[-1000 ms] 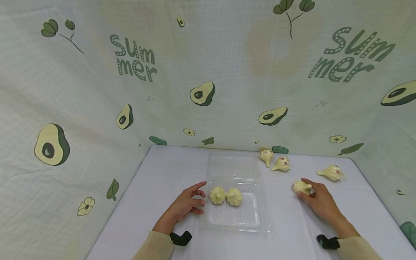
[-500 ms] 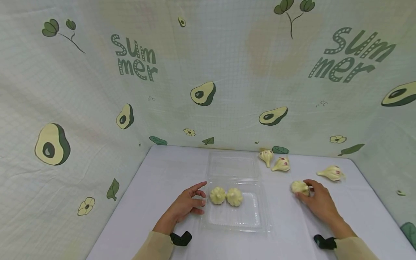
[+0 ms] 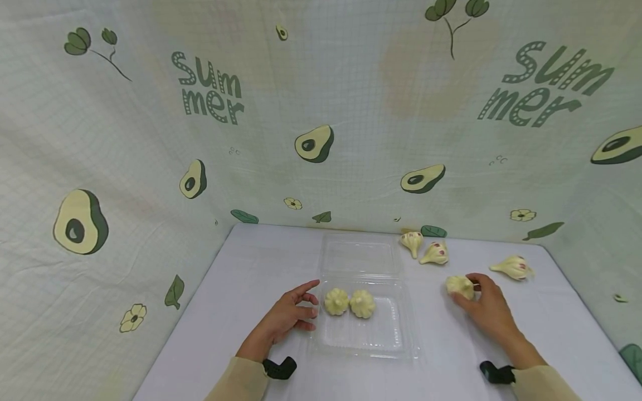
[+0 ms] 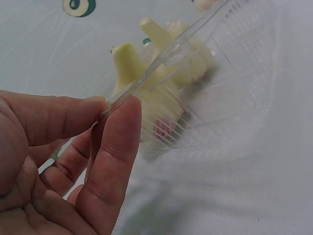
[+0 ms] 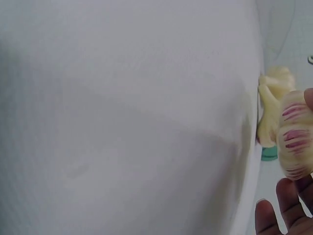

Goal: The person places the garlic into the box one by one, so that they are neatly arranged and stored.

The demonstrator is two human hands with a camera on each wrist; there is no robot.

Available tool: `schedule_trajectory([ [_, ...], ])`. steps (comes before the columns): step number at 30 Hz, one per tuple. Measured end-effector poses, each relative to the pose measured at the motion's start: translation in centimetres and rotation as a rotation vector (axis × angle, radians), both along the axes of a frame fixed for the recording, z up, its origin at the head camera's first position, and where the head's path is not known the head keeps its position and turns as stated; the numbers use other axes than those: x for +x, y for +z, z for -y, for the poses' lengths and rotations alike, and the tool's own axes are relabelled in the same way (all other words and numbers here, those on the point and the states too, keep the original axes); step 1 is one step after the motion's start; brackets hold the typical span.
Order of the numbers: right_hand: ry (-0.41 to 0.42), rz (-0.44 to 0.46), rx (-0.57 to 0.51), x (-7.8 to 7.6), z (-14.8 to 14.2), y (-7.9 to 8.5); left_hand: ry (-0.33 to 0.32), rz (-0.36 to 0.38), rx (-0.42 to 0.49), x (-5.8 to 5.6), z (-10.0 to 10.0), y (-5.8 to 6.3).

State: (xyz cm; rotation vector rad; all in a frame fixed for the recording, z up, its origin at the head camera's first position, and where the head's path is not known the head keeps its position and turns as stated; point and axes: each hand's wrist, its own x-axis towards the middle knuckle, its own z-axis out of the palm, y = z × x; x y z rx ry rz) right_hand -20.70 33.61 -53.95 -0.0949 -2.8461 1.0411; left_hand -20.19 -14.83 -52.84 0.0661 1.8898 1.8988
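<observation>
A clear plastic clamshell box [image 3: 358, 337] lies with its lid [image 3: 358, 256] folded back, away from me. Two garlic bulbs [image 3: 362, 304] sit side by side in its base, stems up. At the box's left side is my left hand [image 3: 288, 313]; the left wrist view shows its thumb and a finger [image 4: 117, 152] pinching the thin plastic rim. To the right of the box, my right hand [image 3: 494, 309] holds another garlic bulb [image 3: 458, 286] between thumb and fingers. Purple streaks mark this held bulb [image 5: 296, 139] in the right wrist view, where part of the hand is cut off.
Two garlic bulbs [image 3: 412, 243] [image 3: 435, 253] lie near the table's back edge, right of the lid. One more bulb [image 3: 514, 267] lies farther right, beyond my right hand. A printed cloth [image 3: 361, 111] hangs around the back and sides of the white table [image 3: 271, 250].
My right hand has shifted a little to the left with the garlic bulb in its grip. The left hand and the box stay in place.
</observation>
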Motion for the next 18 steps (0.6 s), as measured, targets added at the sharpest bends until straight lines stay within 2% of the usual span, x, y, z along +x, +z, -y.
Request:
schedule_trajectory([
  [8, 0.033, -0.036, -0.006, 0.1, 1.4, 1.0, 0.002, 0.005, 0.0, -0.1, 0.0, 0.0],
  [18, 0.075, -0.01, -0.011, 0.4, 3.6, 2.3, 0.003, 0.007, 0.007, 0.0, 0.0, 0.0],
])
